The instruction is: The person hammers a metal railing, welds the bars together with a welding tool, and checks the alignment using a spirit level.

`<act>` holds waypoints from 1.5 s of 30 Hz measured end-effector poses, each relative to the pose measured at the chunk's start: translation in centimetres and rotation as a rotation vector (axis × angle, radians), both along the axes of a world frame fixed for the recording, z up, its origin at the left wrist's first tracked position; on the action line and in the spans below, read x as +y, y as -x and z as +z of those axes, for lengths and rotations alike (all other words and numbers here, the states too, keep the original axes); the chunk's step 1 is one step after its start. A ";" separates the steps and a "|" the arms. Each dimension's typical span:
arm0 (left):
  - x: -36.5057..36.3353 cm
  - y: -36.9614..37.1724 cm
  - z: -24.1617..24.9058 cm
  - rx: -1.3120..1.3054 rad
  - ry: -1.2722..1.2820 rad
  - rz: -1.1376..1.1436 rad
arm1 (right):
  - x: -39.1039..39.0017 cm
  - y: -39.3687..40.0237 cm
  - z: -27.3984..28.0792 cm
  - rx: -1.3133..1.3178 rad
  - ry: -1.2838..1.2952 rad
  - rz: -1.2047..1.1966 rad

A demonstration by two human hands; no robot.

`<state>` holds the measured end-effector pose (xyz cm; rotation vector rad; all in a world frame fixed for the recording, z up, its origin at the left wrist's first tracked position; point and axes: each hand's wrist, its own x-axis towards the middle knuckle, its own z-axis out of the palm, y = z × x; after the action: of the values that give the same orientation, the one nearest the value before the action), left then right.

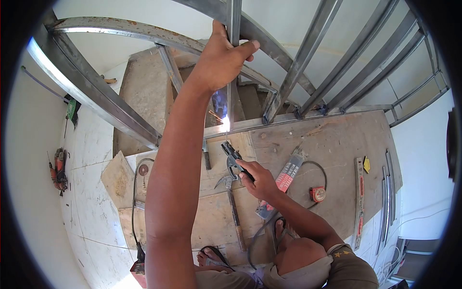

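- left hand [222,60] up high, fingers curled round an upright bar [234,21] of the metal railing [306,53], tips partly hidden
- right hand [260,179] closed snugly on the welding electrode holder [232,158], its nose jutting just ahead of the fingers
- and there's the arc [225,124], blazing beyond the right fingers at the bar's lower end
- claw hammer [234,207] lying just left of those fingers, welding electrode box [290,171] to their right, tape measure [317,194] farther right

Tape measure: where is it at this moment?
In the head view, the tape measure lies right of centre on the brown board, between the Nikko packet and the spirit level.
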<state>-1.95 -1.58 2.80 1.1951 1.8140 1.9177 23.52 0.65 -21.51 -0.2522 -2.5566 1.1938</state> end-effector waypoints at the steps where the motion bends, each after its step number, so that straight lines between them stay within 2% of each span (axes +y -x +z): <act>1: 0.0 -0.1 0.1 0.000 0.000 -0.001 | 0.0 0.0 0.1 -0.007 0.011 0.001; 17: -0.1 0.0 0.1 -0.002 0.048 0.012 | 0.1 0.3 0.3 0.026 -0.001 0.020; 19: -0.1 0.0 0.0 0.002 0.038 0.008 | -0.4 0.4 1.3 -0.089 0.544 -0.082; 20: -0.3 -0.2 0.3 0.005 0.050 0.028 | -0.8 0.6 1.9 -0.093 0.543 -0.084; 22: -0.1 0.0 0.1 0.016 0.017 0.005 | -1.5 1.1 2.9 -0.309 -0.240 0.041; 23: 0.1 0.4 -0.2 0.023 -0.028 -0.035 | -1.2 1.5 1.2 -0.504 -0.509 0.124; 24: 0.5 0.5 -0.5 0.034 0.044 0.066 | -0.5 1.5 0.5 -0.328 -0.296 0.111; 25: 0.0 0.3 -0.1 0.007 0.028 -0.001 | 0.2 1.7 1.1 -0.147 -0.091 0.102; 26: 0.1 0.2 0.2 -0.005 0.032 0.008 | 0.5 1.7 1.7 -0.028 0.347 0.115; 27: -0.1 0.0 0.0 -0.032 0.045 0.017 | 0.1 1.4 2.2 -0.037 0.351 0.125; 29: -0.3 0.6 0.0 0.014 0.062 0.010 | -0.6 0.7 3.0 -0.098 0.622 0.039; 30: -0.1 0.7 0.0 0.068 0.078 -0.012 | -0.7 0.5 2.8 -0.095 0.625 0.032; 33: 0.0 0.2 0.1 0.000 0.065 0.027 | -0.4 0.9 1.8 -0.051 0.309 0.092; 34: -0.1 0.1 0.2 0.003 0.061 0.030 | -0.5 1.1 1.5 0.043 0.214 0.084; 37: -0.2 0.1 0.0 -0.011 0.053 0.025 | -0.5 1.0 1.3 -0.069 0.310 0.032; 45: -0.1 -0.1 0.0 -0.015 -0.003 0.009 | 0.0 1.4 1.8 -0.097 0.368 0.009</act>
<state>-1.83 -1.66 2.84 1.1727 1.8127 1.9292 22.11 0.67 -19.72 -0.3879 -2.4003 1.6907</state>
